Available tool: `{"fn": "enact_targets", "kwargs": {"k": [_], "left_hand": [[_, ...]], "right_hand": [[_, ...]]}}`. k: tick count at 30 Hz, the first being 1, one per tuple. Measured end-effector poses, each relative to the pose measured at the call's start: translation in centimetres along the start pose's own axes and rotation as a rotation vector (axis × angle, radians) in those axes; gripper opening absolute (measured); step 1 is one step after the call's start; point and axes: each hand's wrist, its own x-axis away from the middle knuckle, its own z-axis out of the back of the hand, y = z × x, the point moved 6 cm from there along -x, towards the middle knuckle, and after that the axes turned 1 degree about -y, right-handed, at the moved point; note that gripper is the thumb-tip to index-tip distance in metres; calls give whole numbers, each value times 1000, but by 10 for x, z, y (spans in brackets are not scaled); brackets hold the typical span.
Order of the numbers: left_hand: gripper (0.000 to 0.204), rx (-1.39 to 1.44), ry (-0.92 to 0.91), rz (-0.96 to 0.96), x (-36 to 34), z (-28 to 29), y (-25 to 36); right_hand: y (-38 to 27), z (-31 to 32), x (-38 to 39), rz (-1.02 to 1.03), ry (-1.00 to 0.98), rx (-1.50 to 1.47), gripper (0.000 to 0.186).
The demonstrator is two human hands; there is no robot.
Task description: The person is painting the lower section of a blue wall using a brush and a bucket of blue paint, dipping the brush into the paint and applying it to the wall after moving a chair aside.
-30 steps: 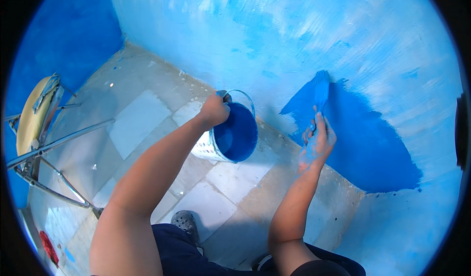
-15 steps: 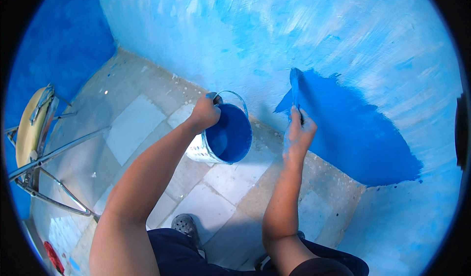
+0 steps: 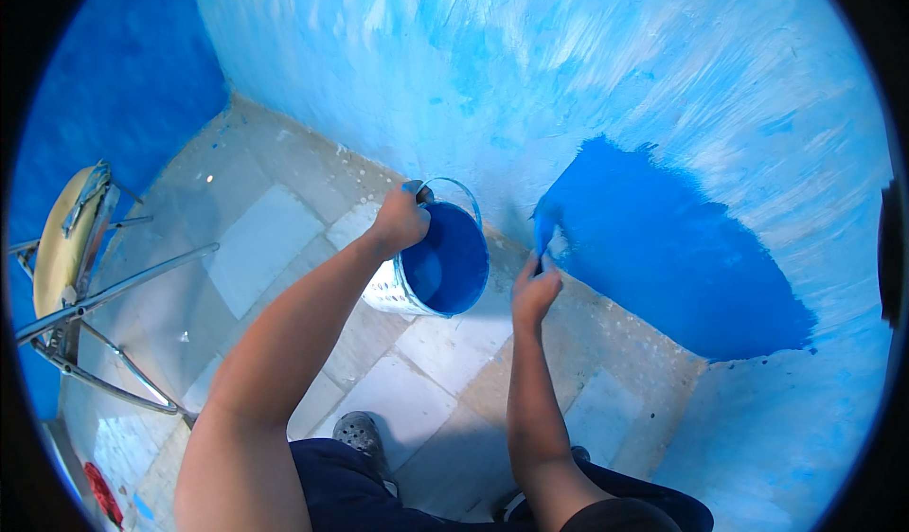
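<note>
My left hand [image 3: 402,215] is closed on the rim and wire handle of a white bucket [image 3: 382,291] of deep blue paint [image 3: 445,257], tilted toward me. To its right, my right hand [image 3: 535,293] grips a paintbrush [image 3: 544,229], blue with paint. The brush's blurred head is against a patch of darker blue [image 3: 672,257] low on the light blue wall [image 3: 473,68], at the patch's left edge.
A folding chair [image 3: 66,239] with a yellow pad and metal legs stands at the left beside a dark blue wall [image 3: 114,68]. Below lie pale floor tiles [image 3: 265,239], a red object [image 3: 102,494] at lower left and my foot [image 3: 360,437] in a grey clog.
My right hand and brush have moved left and down along the wall, and the patch's upper left part looks more filled. My left hand and the bucket have shifted only slightly.
</note>
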Motion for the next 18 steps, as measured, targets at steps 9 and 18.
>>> {"fn": "enact_targets", "kwargs": {"k": [9, 18], "left_hand": [[27, -41, 40, -50, 8, 2, -3], [28, -81, 12, -60, -6, 3, -3]], "right_hand": [[29, 0, 25, 7, -7, -18, 24], [37, -24, 16, -80, 109, 12, 20]]}}
